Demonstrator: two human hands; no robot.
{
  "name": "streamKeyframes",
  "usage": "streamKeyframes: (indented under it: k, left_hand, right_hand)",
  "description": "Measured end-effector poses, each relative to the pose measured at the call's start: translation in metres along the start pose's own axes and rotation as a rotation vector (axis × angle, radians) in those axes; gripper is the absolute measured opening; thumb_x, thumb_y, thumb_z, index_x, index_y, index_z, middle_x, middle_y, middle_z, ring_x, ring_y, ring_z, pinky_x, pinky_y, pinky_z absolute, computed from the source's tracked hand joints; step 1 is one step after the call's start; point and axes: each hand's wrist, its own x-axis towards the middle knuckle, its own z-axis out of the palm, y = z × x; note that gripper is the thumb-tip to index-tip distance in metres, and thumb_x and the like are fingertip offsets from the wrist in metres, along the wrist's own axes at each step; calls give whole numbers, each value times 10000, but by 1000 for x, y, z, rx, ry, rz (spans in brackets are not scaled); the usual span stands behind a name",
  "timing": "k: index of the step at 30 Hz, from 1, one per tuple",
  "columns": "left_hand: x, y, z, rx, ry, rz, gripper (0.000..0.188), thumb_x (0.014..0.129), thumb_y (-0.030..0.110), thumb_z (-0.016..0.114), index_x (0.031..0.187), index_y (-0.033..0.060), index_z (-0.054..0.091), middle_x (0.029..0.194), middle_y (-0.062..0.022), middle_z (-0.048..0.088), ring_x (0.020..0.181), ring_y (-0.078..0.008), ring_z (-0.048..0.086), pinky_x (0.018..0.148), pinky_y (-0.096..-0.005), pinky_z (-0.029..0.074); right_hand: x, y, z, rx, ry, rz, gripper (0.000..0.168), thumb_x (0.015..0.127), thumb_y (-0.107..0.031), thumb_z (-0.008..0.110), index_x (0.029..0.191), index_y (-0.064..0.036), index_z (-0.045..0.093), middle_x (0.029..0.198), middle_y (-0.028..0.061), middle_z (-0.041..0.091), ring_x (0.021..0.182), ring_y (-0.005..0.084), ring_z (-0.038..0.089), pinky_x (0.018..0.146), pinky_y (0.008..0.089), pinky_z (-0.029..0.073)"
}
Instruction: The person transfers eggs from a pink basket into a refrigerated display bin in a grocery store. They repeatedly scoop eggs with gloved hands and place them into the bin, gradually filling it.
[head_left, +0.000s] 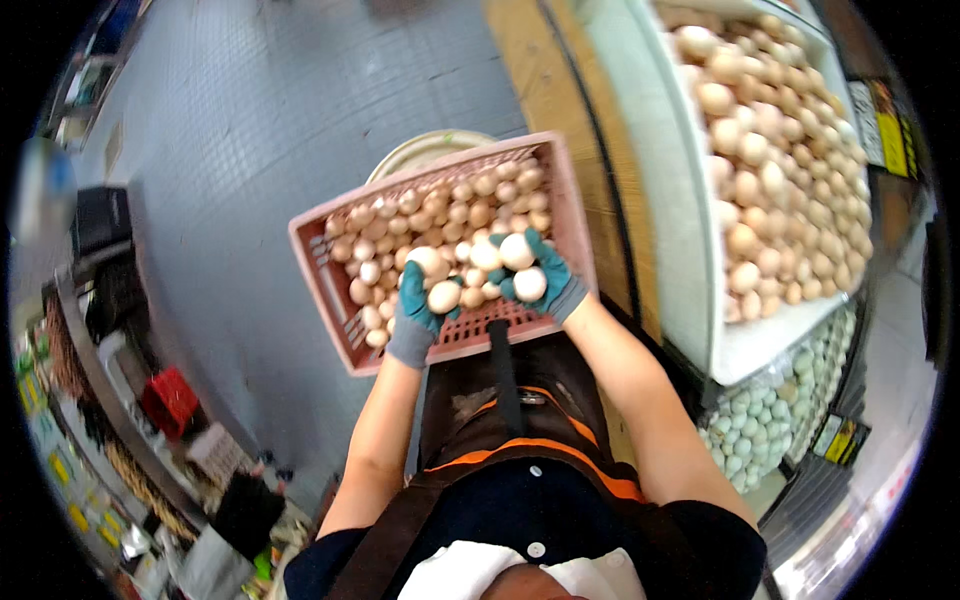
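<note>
A pink slatted plastic crate (330, 319) stands in front of me, tilted in view and filled with brown and cream eggs (435, 217). Over its near part, my left hand (420, 307) in a green-and-grey work glove holds pale eggs (443, 297), with the thumb along their outer side. My right hand (551, 277), gloved alike, is curled around several pale eggs (517, 252) near the crate's right end. Both palms face inward, a short gap apart. Fingers beneath the eggs are partly hidden.
To the right a large white foam box (686, 225) heaped with brown eggs rests by a wooden board (600, 180). Pale green eggs (750, 427) lie below it. Behind the crate shows a round pale lid or basin (427, 146). Left are cluttered shelves and a red container (171, 401).
</note>
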Motion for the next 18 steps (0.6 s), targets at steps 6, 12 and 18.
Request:
streamKeyframes:
  k: [6,12,18]
  left_hand:
    - [-18,27,175,465,-134,301,643,896,536,589,1330,76,469,1134,-130,614,939,-247,655,780,-390,587]
    - [5,-12,386,1358,-831,821,548,698,299,824,1145,70,607,1107,-173,520,1073,-322,562,856,-422,488]
    - [54,-87,444,1886,-1084,803,541,676,375,827,1122,171,599,1088,-212,488,959,-402,577,770,-460,524]
  right_hand:
    - [-163,-28,106,-279,-176,-427,615,828,-462,686,1259,-53,531,1086,145,630,830,239,667,686,348,570]
    - [-325,-103,101,-1068,506,-886,364,820,-184,727,1121,-20,604,981,64,660,836,131,639,745,261,537]
    - [-341,-111,54,-1744,1078,-703,737,663,-436,823,1231,-32,584,1199,198,470,1027,330,583,840,405,525]
